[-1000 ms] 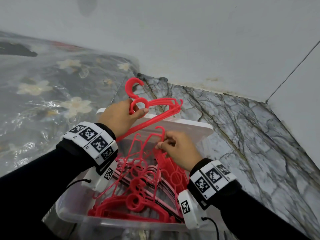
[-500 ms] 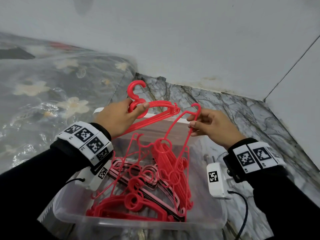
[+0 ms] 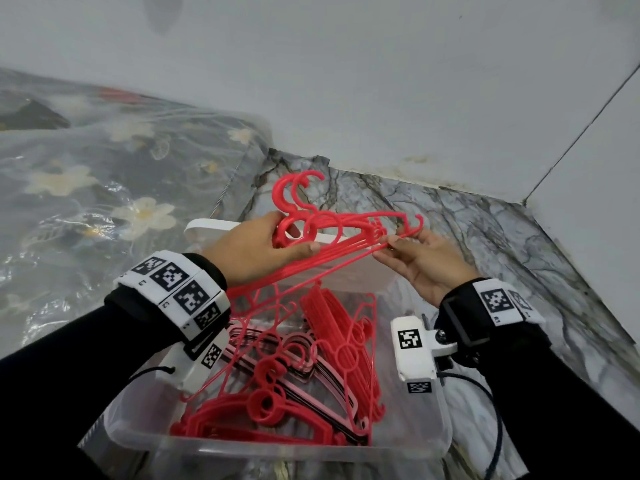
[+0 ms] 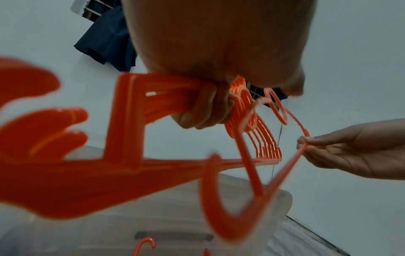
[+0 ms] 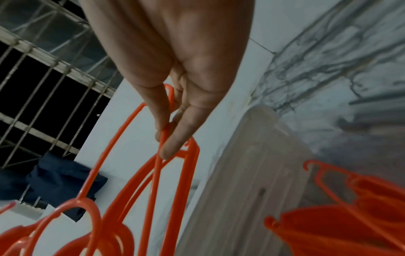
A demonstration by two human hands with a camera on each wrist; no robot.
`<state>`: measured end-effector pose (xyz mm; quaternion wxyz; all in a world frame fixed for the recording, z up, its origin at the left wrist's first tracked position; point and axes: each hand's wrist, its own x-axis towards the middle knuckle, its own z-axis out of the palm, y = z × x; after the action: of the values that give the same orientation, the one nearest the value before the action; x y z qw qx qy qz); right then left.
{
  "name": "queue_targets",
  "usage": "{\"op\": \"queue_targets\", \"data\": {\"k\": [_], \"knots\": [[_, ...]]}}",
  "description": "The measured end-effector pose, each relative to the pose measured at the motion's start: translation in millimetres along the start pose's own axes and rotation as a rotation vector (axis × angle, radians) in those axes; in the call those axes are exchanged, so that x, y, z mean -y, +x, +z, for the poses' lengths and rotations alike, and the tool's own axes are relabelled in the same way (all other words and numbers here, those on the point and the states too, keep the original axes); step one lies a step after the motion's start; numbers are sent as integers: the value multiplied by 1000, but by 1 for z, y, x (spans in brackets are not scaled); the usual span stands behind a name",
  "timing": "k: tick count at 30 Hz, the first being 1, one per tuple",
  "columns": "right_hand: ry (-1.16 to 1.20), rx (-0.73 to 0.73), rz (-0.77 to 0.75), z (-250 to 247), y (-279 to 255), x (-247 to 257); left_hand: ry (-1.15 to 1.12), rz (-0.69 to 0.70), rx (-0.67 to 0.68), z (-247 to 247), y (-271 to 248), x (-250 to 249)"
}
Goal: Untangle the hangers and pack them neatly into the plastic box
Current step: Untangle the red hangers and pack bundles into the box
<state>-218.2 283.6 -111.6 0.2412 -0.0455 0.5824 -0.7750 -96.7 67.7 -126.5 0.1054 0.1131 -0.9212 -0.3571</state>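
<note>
The right hand (image 3: 426,261) pinches the thin end of a single red hanger (image 5: 122,154) between thumb and forefinger, its other fingers (image 4: 342,161) loosely extended below. The left hand (image 3: 256,251) is clenched around a stacked bundle of red hangers (image 3: 346,233), fingers wrapped over the shoulders near the necks, with the hooks rising above the knuckles. The single hanger lies against the right end of that bundle, its loop just beside the bundle's loops in the left wrist view. Both hands hang above the far half of a clear plastic box (image 3: 242,448). Inside the box lies a jumble of more red hangers (image 3: 311,372), some flat near the front wall, others leaning upright toward the right side. A white lid (image 3: 214,225) rests at the box's far edge, behind the left hand. The box stands on a grey marbled floor (image 3: 519,271) near a pale wall (image 3: 346,81). To the left lies a floral mattress under clear plastic (image 3: 104,188).
</note>
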Motion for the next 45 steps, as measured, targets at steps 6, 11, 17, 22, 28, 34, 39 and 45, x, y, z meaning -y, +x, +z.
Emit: {"op": "queue_targets", "data": {"k": [6, 11, 17, 22, 28, 34, 39, 45], "knots": [[-35, -36, 60, 10, 2, -19, 28, 36, 40, 1, -2, -2], [-734, -100, 69, 6, 8, -31, 153, 30, -24, 0, -6, -1], [-1574, 93, -499, 4, 3, -41, 340, 44, 27, 4, -6, 2], [-1787, 260, -603, 18, -4, -55, 75, 81, 167, 16, -6, 0], [-1821, 350, -640, 27, -7, -56, 274, 130, 1, 16, -6, 8], [-1608, 254, -333, 15, 10, -50, 437, 16, -83, 12, -3, 10], [-1861, 259, 14, -28, 29, -47, 420, 9, -151, -2, 0, 19], [-2054, 651, -42, -23, 22, -102, 311, 10, -84, 0, -1, 15]]}}
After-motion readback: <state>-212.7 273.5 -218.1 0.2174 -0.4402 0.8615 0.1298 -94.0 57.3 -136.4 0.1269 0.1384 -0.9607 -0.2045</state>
